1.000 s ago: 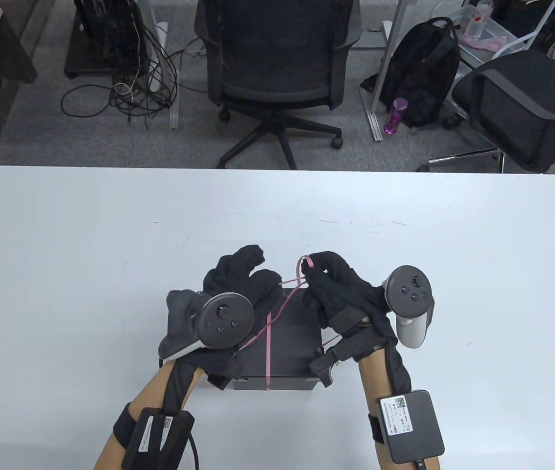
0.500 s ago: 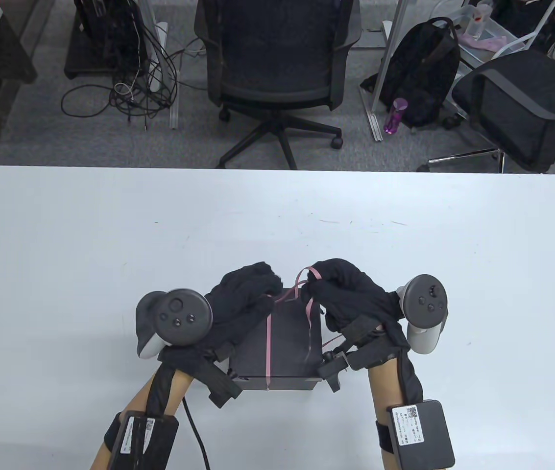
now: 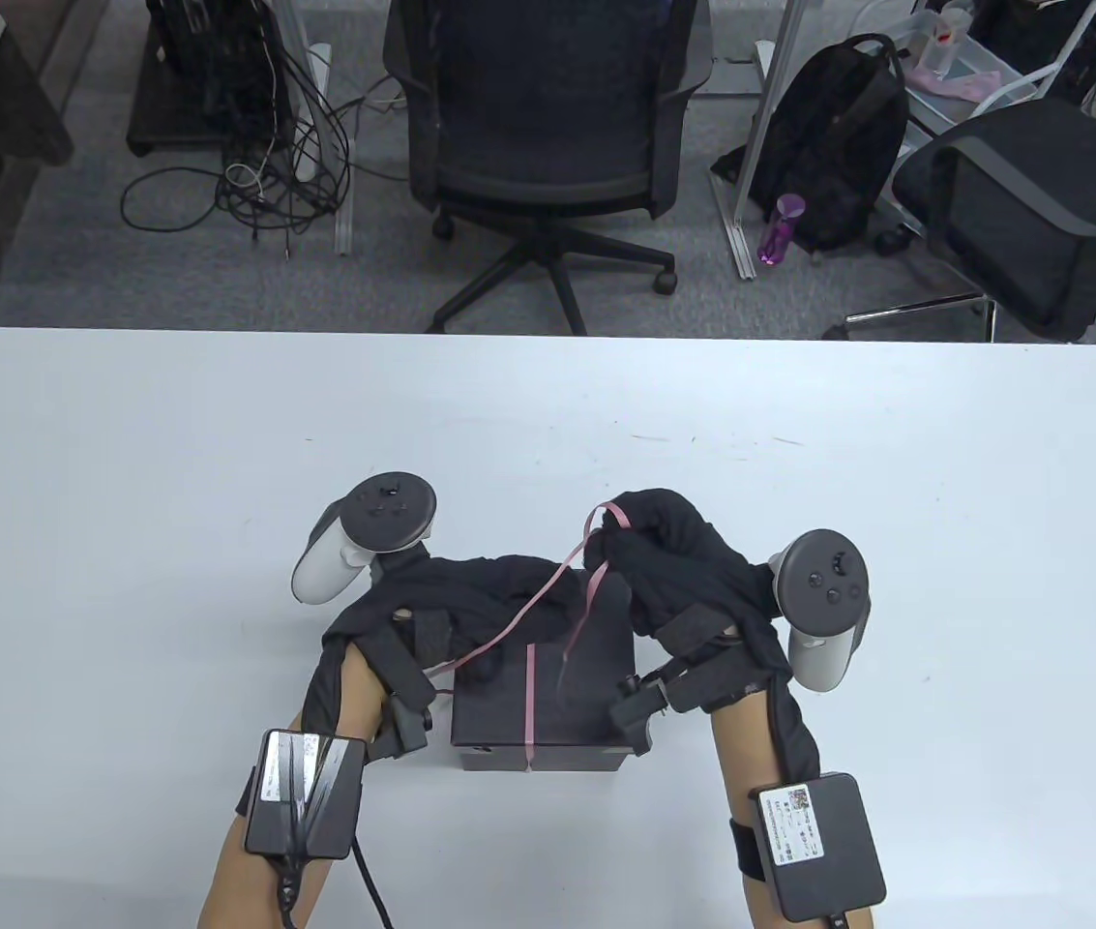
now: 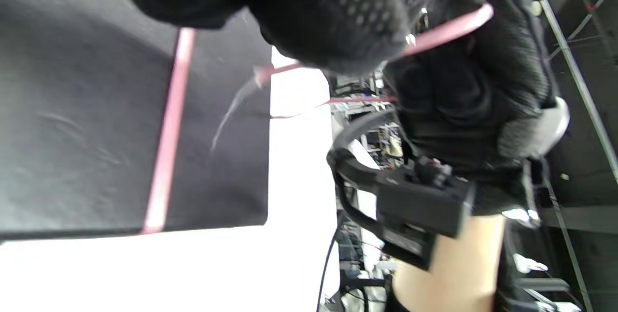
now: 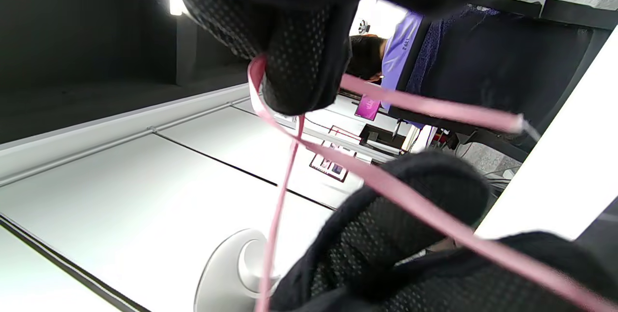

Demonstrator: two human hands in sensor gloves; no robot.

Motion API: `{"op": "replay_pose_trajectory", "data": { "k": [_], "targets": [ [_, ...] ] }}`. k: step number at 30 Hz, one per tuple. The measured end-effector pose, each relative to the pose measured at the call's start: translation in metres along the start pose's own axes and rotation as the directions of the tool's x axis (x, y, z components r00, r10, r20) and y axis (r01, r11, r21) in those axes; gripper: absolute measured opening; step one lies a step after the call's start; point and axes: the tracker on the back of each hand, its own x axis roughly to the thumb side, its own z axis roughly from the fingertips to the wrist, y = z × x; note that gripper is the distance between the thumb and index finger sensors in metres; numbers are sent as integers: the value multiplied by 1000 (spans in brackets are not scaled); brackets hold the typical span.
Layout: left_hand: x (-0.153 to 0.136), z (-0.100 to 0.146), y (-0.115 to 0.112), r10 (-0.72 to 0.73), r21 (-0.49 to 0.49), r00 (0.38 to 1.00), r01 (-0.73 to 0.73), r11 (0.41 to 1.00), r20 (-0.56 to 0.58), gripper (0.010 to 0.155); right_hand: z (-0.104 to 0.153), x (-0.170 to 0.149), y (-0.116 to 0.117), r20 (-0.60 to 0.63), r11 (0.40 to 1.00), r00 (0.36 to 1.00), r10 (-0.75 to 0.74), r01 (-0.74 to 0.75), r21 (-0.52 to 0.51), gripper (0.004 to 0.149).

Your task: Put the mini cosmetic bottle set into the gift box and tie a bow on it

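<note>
White labels with QR codes on both forearm modules (image 3: 792,821), print too small to read

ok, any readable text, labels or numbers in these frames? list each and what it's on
None can be read.
White label on the left forearm module: glare, blurred.
White label with a QR-like code on the right forearm module: print too small.
Pink sign in the right wrist view's background: blurred.
Gift box and pink ribbon: no print visible.

Both gloved hands work close together, forearms entering from below; the left hand (image 3: 485,605) turns palm-inward, fingers curled; the right hand (image 3: 668,566) pinches, fingertips (image 5: 301,85) raised.
</note>
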Motion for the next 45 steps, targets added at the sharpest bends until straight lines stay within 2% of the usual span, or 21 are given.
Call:
{"op": "replay_pose_trajectory", "data": {
  "k": [2,5,8,11,13,16,18,20,23,26,28,31,33,35,38,39,42,45],
  "targets": [
    [3,-2,-2,-16,-7,1000,16,1000,6,73,-1,-1,3,-8,1000,1000,2,-2,-14,36],
    [7,-6,-5,-85,0,996,85,996,-37,76,-3,-4,9,-20,999,1000,-19,18,-27,36],
    [7,-7,-9,-159,64,982,166,984,-102,59,-3,-6,15,-23,999,999,-35,34,-24,37],
    [7,1,-12,-271,185,951,297,937,-150,44,1,-8,15,-24,999,1000,-19,18,-34,37],
    [7,11,-15,-355,288,916,396,872,-187,44,5,-9,10,-38,999,999,30,-31,-40,37],
    [6,32,-23,-497,431,833,552,714,-243,45,17,-10,-2,-42,984,984,176,-175,22,38],
    [2,47,-28,-563,513,767,633,580,-309,45,29,-14,-11,-49,971,970,237,-236,28,39],
    [-6,62,-29,-573,557,727,673,487,-378,45,43,-22,-20,-60,966,965,255,-257,-35,40],
    [-22,79,-29,-521,603,728,674,426,-445,45,61,-37,-32,-78,950,956,282,-290,-114,41],
    [-42,98,-27,-439,662,734,669,338,-518,45,80,-52,-45,-84,903,942,326,-337,-268,42],
    [-55,110,-26,-379,678,723,684,270,-578,45,90,-60,-54,-108,848,929,353,-366,-383,42],
    [-73,121,-22,-304,660,687,724,203,-660,46,99,-70,-62,-182,773,895,407,-444,-453,41],
    [-83,126,-19,-254,605,635,773,191,-730,46,101,-74,-65,-262,721,835,483,-550,-421,41],
    [-95,129,-15,-229,540,566,824,170,-792,46,102,-81,-69,-379,641,709,595,-703,-308,41],
    [-111,128,-12,-208,405,439,895,186,-874,46,104,-92,-71,-456,542,557,695,-821,-177,41],
    [-116,127,-11,-211,374,411,906,196,-887,46,104,-96,-72,-448,544,549,706,-825,-154,40],
    [-125,118,-14,-233,303,351,928,219,-907,46,104,-107,-70,-436,629,608,663,-769,-115,40],
    [-130,112,-16,-260,238,300,940,244,-918,47,103,-115,-67,-425,611,577,698,-789,-68,39]
  ]
}}
